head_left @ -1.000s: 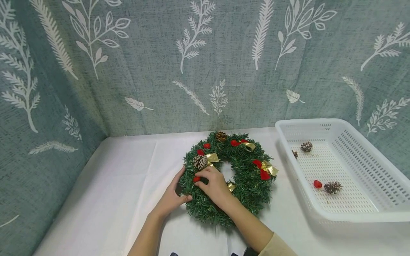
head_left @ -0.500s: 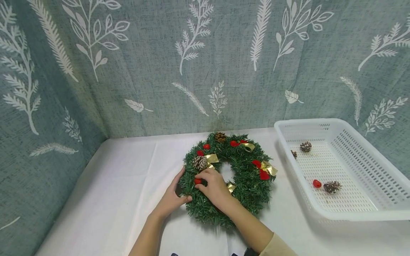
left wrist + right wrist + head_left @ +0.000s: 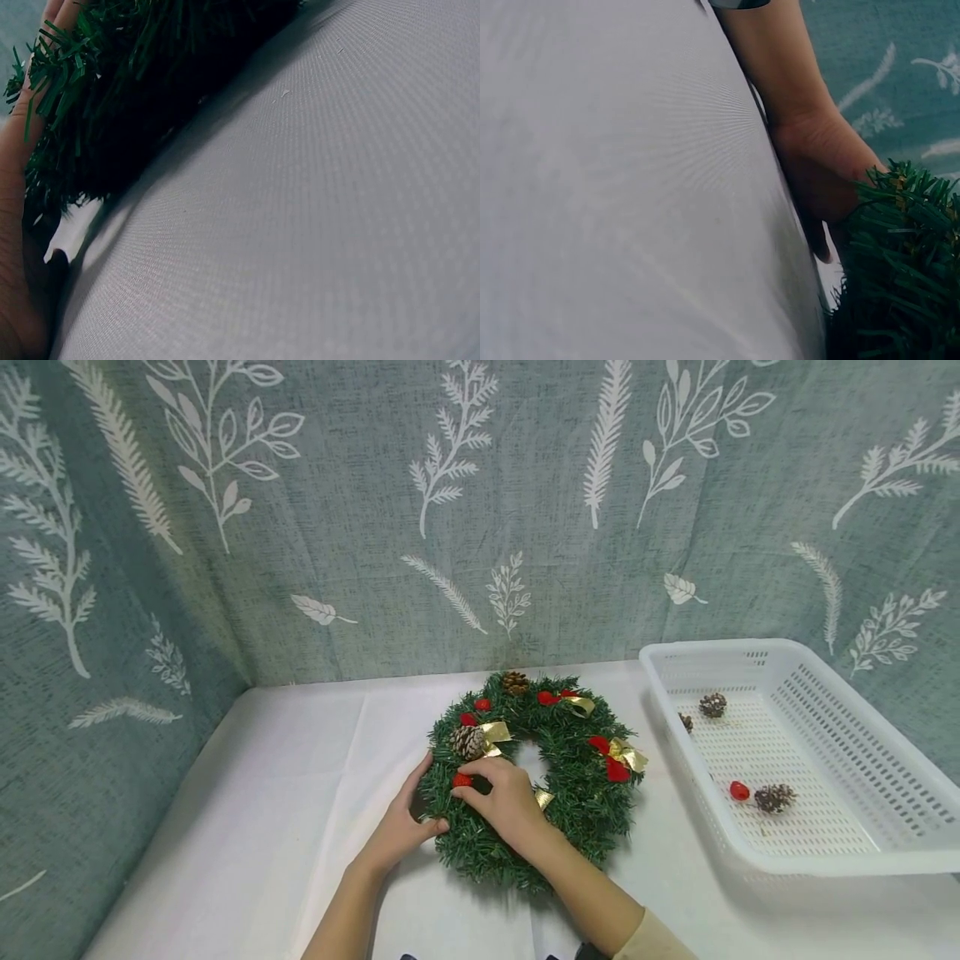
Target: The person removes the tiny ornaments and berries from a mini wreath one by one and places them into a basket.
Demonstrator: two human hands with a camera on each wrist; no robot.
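A green artificial wreath (image 3: 585,827) lies on the white cloth, trimmed with pine cones, red balls and gold bows. At its left side my left hand (image 3: 400,827) holds the rim, thumb on the near side and fingers along the outer edge; fingertips are partly hidden in the greenery. My right hand (image 3: 510,797) reaches over the wreath's left part and pinches a red ball (image 3: 461,780) between thumb and finger. Just above it sits a frosted pine cone (image 3: 468,742) beside a gold ribbon (image 3: 495,732). The left wrist view shows my left hand against dark wreath greenery (image 3: 120,90).
To the right stands a white plastic basket (image 3: 862,863) with frosted pine cones (image 3: 774,798) and a red ball (image 3: 739,791) inside. A patterned grey-green curtain (image 3: 360,527) hangs behind and to the left. White cloth (image 3: 315,760) spreads left of the wreath.
Both hands stay at the wreath. The right hand's fingertips shift slightly about the same spot with the red ball, a little down and then up. The whole view drifts slightly.
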